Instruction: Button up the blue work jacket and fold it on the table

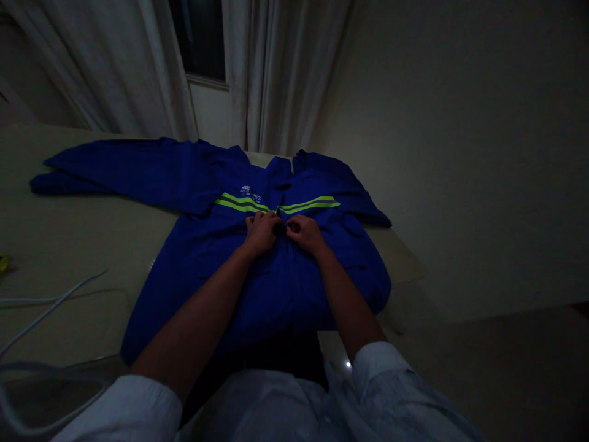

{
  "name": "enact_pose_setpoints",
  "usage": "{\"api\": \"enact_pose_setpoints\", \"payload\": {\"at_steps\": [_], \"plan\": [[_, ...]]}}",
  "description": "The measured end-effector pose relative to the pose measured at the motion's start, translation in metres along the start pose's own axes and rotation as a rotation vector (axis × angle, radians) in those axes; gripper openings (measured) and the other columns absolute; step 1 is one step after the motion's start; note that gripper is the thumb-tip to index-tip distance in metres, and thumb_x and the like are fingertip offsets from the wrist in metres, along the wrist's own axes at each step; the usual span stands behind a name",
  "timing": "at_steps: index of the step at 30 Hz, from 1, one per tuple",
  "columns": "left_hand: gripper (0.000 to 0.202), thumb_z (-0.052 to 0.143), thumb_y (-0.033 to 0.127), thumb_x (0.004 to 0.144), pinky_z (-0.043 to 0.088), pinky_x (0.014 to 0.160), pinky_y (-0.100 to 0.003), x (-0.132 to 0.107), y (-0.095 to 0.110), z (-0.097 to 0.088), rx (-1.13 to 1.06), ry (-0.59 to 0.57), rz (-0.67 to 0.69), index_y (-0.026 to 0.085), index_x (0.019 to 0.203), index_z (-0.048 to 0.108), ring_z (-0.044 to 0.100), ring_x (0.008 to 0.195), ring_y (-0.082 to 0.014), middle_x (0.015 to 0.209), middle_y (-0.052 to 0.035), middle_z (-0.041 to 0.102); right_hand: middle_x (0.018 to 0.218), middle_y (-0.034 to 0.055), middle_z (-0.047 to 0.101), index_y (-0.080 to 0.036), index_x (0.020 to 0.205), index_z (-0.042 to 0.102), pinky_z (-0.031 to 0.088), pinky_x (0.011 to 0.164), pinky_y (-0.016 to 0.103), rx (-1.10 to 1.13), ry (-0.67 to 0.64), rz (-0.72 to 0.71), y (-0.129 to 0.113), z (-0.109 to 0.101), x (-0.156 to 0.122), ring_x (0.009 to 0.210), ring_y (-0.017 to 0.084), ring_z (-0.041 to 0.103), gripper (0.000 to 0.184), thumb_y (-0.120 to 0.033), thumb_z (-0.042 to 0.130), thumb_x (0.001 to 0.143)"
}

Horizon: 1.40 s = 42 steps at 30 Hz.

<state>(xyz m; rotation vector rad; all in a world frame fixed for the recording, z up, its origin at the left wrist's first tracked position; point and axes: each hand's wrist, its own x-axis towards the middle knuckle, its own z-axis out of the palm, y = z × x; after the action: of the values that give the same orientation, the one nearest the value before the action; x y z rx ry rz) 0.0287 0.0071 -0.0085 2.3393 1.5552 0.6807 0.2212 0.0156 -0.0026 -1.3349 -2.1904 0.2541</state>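
A blue work jacket [221, 245] with yellow-green reflective stripes lies spread face up on the table, its collar at the far side. White print shows on the chest left of the front opening. Both hands meet at that opening, just below the stripes. My left hand [263, 232] has its fingers curled on the left front edge, gripping the cloth. Close beside it, my right hand [304, 233] pinches the other front edge between thumb and fingers. Whatever fastener may lie between the fingertips is too dark and small to make out.
The pale table [83, 239] reaches left, with a white cable [55, 304] near its front and a small yellow object [4, 264] at the left edge. Behind stand curtains [285, 73] and a dark window [200, 37]. A plain wall [460, 153] rises on the right.
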Motion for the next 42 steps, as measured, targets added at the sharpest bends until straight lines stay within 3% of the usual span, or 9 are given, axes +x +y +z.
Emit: {"api": "enact_pose_setpoints", "payload": {"at_steps": [7,13,19,22,24,28,31,36,42], "plan": [[0.05,0.052,0.006,0.084,0.032,0.093,-0.051,0.001,0.0,0.001,-0.005,-0.002,-0.021,0.034,0.118,0.076,0.051,0.12,-0.0329,0.123,-0.0073,0.069,0.082,0.0005,0.066,-0.019,0.096,0.073,0.042,0.074,0.026,-0.029,0.012,0.023,-0.003,0.004,0.001,0.073,0.016,0.057,0.014,-0.019,0.065,0.085],[0.052,0.052,0.003,0.082,0.033,0.096,-0.05,-0.002,0.002,0.0,-0.008,-0.011,0.02,0.037,0.112,0.077,0.051,0.12,-0.0312,0.121,-0.0056,0.069,0.078,-0.0005,0.06,-0.019,0.095,0.068,0.045,0.075,0.028,0.086,0.168,0.111,0.0,0.006,0.003,0.071,0.017,0.055,0.013,-0.024,0.065,0.083],[0.043,0.053,0.011,0.085,0.034,0.1,-0.056,-0.01,0.01,-0.01,0.057,0.053,-0.019,0.031,0.114,0.077,0.05,0.124,-0.0336,0.128,-0.0102,0.066,0.104,0.0067,0.06,-0.02,0.104,0.065,0.049,0.084,0.032,0.12,0.306,0.093,-0.003,0.0,0.003,0.087,0.021,0.057,0.033,-0.01,0.051,0.076],[0.041,0.054,0.008,0.081,0.027,0.108,-0.06,-0.013,0.011,-0.014,0.097,-0.004,0.165,0.032,0.103,0.078,0.047,0.131,-0.033,0.135,-0.0063,0.065,0.104,0.0084,0.058,-0.019,0.093,0.066,0.05,0.089,0.034,0.063,0.196,0.059,-0.012,-0.01,0.004,0.095,0.022,0.058,0.028,-0.006,0.049,0.074],[0.035,0.054,0.011,0.082,0.025,0.11,-0.06,-0.014,0.009,-0.017,0.055,-0.084,0.256,0.031,0.098,0.078,0.05,0.129,-0.0314,0.131,-0.0045,0.068,0.106,0.0086,0.059,-0.019,0.095,0.066,0.05,0.09,0.033,0.031,0.099,0.033,-0.023,-0.018,-0.002,0.098,0.022,0.059,0.024,-0.008,0.052,0.078],[0.019,0.063,0.027,0.086,0.026,0.109,-0.06,-0.012,0.005,-0.024,-0.029,-0.18,0.25,0.029,0.099,0.077,0.052,0.125,-0.0328,0.127,-0.0063,0.069,0.112,0.007,0.06,-0.021,0.11,0.061,0.05,0.085,0.031,-0.007,-0.059,0.03,-0.052,-0.03,-0.036,0.097,0.021,0.06,0.027,-0.024,0.069,0.084],[0.017,0.071,0.035,0.085,0.025,0.109,-0.06,-0.01,0.002,-0.026,-0.039,-0.207,0.219,0.031,0.099,0.078,0.048,0.129,-0.0347,0.129,-0.0069,0.066,0.105,0.0044,0.062,-0.022,0.105,0.06,0.049,0.08,0.03,-0.05,-0.172,0.073,-0.065,-0.034,-0.066,0.091,0.02,0.061,0.027,-0.033,0.075,0.086],[0.024,0.068,0.027,0.087,0.023,0.111,-0.063,-0.012,0.004,-0.025,-0.058,-0.216,0.217,0.035,0.107,0.078,0.045,0.133,-0.0339,0.135,-0.0056,0.065,0.102,0.0061,0.066,-0.022,0.1,0.065,0.047,0.079,0.029,-0.241,-0.121,0.158,-0.069,-0.026,-0.088,0.09,0.02,0.064,0.007,-0.028,0.065,0.095],[0.032,0.056,0.015,0.085,0.014,0.119,-0.065,-0.016,0.012,-0.03,-0.074,-0.203,0.255,0.031,0.101,0.079,0.051,0.132,-0.0308,0.127,-0.004,0.071,0.104,0.0061,0.068,-0.023,0.101,0.068,0.041,0.07,0.028,-0.428,-0.074,0.21,-0.075,-0.017,-0.082,0.086,0.02,0.065,0.012,-0.024,0.056,0.1]]}}
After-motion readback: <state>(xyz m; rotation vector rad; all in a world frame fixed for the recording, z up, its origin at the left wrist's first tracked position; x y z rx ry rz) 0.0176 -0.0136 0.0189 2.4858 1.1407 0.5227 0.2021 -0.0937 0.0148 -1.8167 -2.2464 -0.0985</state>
